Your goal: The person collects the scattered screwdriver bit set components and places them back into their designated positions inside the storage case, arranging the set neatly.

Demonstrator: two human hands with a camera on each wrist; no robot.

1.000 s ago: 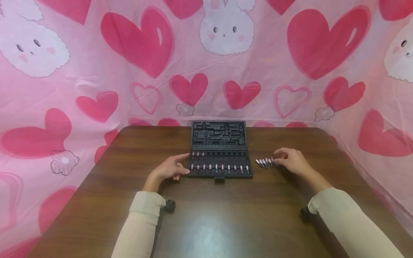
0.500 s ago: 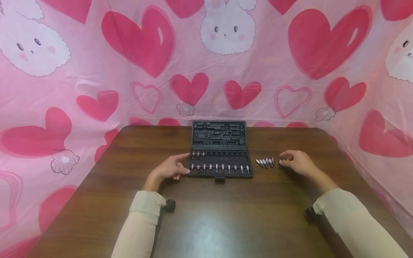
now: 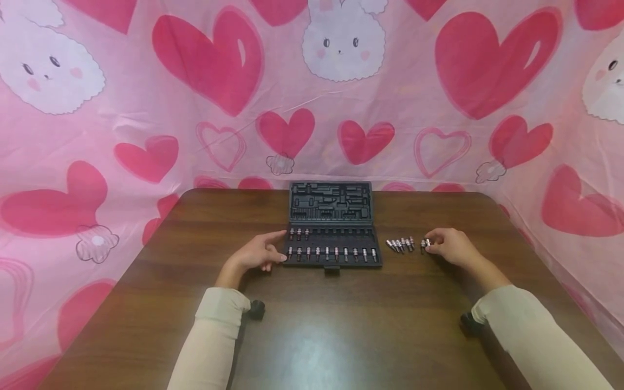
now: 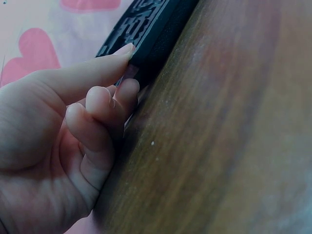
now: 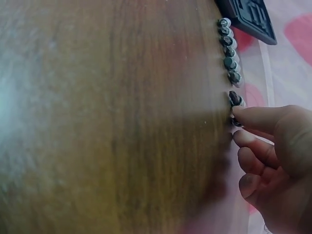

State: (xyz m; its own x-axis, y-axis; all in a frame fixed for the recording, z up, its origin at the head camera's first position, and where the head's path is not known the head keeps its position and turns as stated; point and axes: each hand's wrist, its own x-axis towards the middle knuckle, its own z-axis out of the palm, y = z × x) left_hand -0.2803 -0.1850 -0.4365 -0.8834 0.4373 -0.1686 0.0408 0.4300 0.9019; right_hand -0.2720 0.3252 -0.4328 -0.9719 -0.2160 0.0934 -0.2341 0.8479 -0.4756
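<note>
An open black tool case [image 3: 333, 242] lies on the table with bit sockets [image 3: 336, 253] along its front row and 3 more at the back left. My left hand [image 3: 253, 253] holds the case's left side, thumb at the front corner; in the left wrist view that thumb [image 4: 107, 68] rests on the rim, other fingers curled beneath. Right of the case, several loose bit sockets [image 3: 401, 245] lie in a slanted line. My right hand [image 3: 450, 246] pinches a bit socket [image 3: 428, 242] between thumb and index finger, beside another single one [image 3: 422, 246].
The moulded lid [image 3: 331, 201] stands raised behind the case. Wooden table [image 3: 322, 325] extends in front and to both sides. A pink fabric backdrop [image 3: 322, 146] with hearts rises behind the table's far edge.
My right hand has moved right, away from the loose row; one bit socket now stands apart from it, and the hand pinches another. The left hand has stayed on the case.
</note>
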